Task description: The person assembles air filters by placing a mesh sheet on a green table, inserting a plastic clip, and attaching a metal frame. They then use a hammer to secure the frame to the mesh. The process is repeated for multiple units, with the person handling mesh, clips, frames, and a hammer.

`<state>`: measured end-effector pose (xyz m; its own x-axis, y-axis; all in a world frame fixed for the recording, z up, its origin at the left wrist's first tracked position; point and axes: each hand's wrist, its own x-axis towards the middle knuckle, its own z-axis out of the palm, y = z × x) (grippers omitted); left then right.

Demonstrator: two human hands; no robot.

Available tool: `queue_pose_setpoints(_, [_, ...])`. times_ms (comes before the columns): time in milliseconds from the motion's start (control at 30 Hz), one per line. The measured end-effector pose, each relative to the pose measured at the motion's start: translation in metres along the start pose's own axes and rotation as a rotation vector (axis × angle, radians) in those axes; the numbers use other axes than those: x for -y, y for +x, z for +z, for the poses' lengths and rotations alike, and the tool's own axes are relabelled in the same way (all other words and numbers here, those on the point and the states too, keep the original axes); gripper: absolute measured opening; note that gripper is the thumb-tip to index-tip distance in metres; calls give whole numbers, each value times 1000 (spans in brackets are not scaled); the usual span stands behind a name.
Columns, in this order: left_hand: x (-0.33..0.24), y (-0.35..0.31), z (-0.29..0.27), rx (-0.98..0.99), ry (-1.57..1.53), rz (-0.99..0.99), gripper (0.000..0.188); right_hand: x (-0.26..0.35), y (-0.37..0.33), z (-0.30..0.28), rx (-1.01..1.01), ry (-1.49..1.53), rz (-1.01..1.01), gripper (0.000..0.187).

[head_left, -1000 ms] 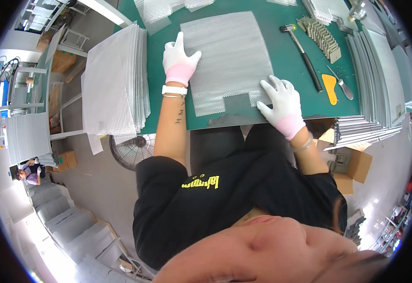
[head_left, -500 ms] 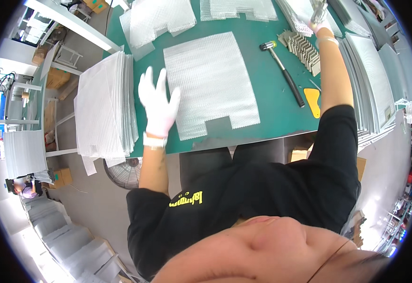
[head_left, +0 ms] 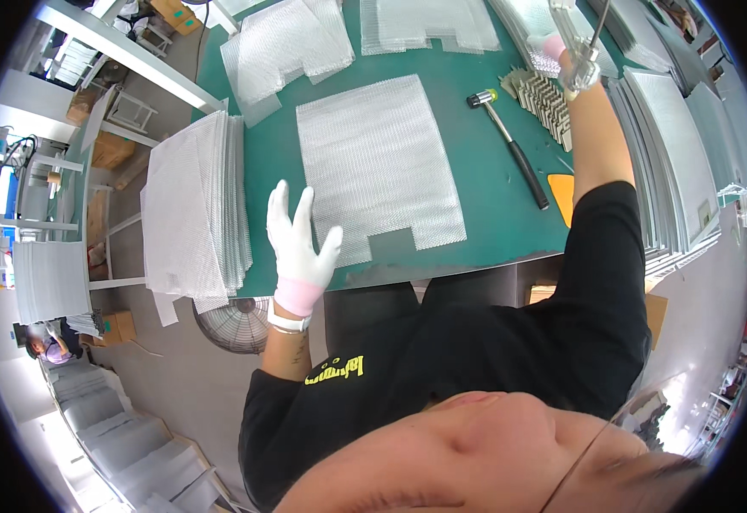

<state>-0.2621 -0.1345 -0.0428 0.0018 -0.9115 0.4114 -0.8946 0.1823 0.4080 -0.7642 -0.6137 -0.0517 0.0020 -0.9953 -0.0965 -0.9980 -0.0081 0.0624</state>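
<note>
My left hand (head_left: 300,244), in a white glove with a pink cuff, is open with its fingers spread. It hovers at the near left edge of a silvery mesh sheet (head_left: 378,158) with a notch in its near edge. My right hand (head_left: 555,48) is at the far right, by a stack of mesh sheets (head_left: 523,19). In front of it shows a shiny, see-through or metallic object (head_left: 580,68) with a thin dark rod rising from it. The right fingers are mostly hidden, so their grip is unclear.
On the green table (head_left: 485,218) lie a black-handled hammer (head_left: 514,154), a row of beige metal pieces (head_left: 540,107) and a yellow flat piece (head_left: 561,197). Mesh stacks stand at left (head_left: 194,205), far left (head_left: 288,47), far middle (head_left: 429,21) and right (head_left: 673,145).
My left hand has drawn back toward me from beside the sheet's left edge. My right hand has come slightly nearer, and the thin rod now shows beside it.
</note>
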Motion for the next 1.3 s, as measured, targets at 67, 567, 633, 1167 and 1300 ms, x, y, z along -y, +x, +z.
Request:
queue_pose_setpoints(67, [-1,-16,-4,-4,13,-54,69,26,-7,-13,-232,192,10,56])
queue_pose_setpoints(567, [-19,6,20,236,-640,-48,65,97,-142,-51,-1278,801,-106,57])
queue_pose_setpoints(633, [-28,2,27,330,-1062,-225,69,150,-234,-63,-963,819,-229,70])
queue_pose_setpoints(1167, [-8,-14,23,-291,-929,-388,65,210,-436,-3,-229,989,-289,79])
queue_pose_setpoints(1300, [2,-14,28,-151,-182,-165,69,219,-436,13,-219,917,-280,74])
